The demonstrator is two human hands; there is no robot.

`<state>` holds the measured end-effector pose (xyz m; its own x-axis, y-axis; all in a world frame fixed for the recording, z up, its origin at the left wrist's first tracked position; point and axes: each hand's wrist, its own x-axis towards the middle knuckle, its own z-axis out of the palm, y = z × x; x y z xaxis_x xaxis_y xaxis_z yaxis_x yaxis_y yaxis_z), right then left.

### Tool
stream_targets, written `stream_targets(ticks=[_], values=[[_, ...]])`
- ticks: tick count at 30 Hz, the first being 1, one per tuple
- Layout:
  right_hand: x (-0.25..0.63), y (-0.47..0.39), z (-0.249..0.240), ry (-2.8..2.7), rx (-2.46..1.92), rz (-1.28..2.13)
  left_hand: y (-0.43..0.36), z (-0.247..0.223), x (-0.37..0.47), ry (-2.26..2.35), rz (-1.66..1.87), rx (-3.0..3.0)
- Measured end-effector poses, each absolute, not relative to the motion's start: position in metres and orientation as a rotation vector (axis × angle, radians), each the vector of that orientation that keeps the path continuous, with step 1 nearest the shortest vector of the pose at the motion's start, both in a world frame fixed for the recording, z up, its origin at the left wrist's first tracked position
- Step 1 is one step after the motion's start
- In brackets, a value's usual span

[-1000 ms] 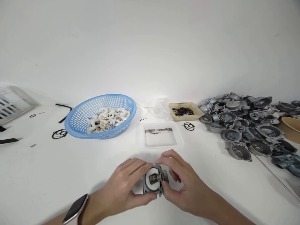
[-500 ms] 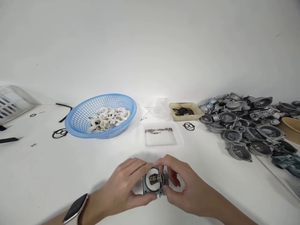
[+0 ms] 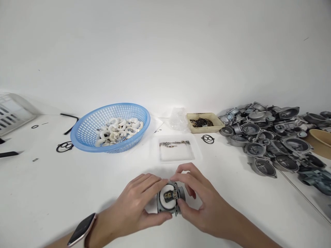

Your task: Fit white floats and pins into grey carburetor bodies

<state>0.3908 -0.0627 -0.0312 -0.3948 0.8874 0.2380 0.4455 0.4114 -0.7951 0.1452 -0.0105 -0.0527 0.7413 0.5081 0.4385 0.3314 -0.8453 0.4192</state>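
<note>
A grey metal carburetor body [image 3: 159, 204] lies near the front of the white table, its round opening facing up. Inside it sit a white C-shaped float [image 3: 163, 197] and two brass fittings [image 3: 168, 195]. My left hand [image 3: 141, 203] grips the body from the left, fingers over the far edge and thumb at the near edge. On the right side, my right hand [image 3: 201, 199] has its thumb on the body beside the float and its fingertips at the far right edge. Whether a small part is between those fingertips is hidden.
Behind are a blue basket [image 3: 86, 148] of white floats, a clear tray [image 3: 177, 157] of small pins and a cream tray [image 3: 205, 129] of black rings. Grey metal bodies [image 3: 263, 167] are piled at the right. Black gaskets [image 3: 208, 139] lie about, and a white crate [image 3: 18, 120] stands left.
My right index finger has lifted from the float area toward the far edge of the body, uncovering more of its right side. My left hand keeps its hold.
</note>
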Motion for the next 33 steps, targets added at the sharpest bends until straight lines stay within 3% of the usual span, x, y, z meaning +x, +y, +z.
stream_targets(ticks=[4, 9, 15, 19, 25, 30, 33], values=[[0.3927, -0.0635, -0.0309, -2.032, -1.099, 0.997, -0.0107, -0.0541, 0.1448, 0.635, 0.791, 2.611], [0.3918, -0.0638, -0.0332, -2.004, -1.164, 0.751, -0.0103, -0.0546, 0.1440, 0.652, 0.777, 2.636], [0.3929, -0.0624, -0.0295, -2.048, -1.100, 0.980, -0.0109, -0.0530, 0.1448, 0.642, 0.804, 2.610], [0.3934, -0.0624, -0.0307, -1.999, -1.163, 0.834, -0.0114, -0.0525, 0.1453, 0.669, 0.816, 2.607], [0.3964, -0.0616, -0.0299, -2.046, -1.117, 0.995, -0.0110, -0.0531, 0.1443, 0.643, 0.790, 2.609], [0.3959, -0.0604, -0.0316, -2.048, -1.201, 0.782, -0.0112, -0.0543, 0.1438, 0.667, 0.787, 2.622], [0.3959, -0.0605, -0.0316, -2.105, -1.130, 0.872, -0.0113, -0.0541, 0.1440, 0.660, 0.787, 2.605]])
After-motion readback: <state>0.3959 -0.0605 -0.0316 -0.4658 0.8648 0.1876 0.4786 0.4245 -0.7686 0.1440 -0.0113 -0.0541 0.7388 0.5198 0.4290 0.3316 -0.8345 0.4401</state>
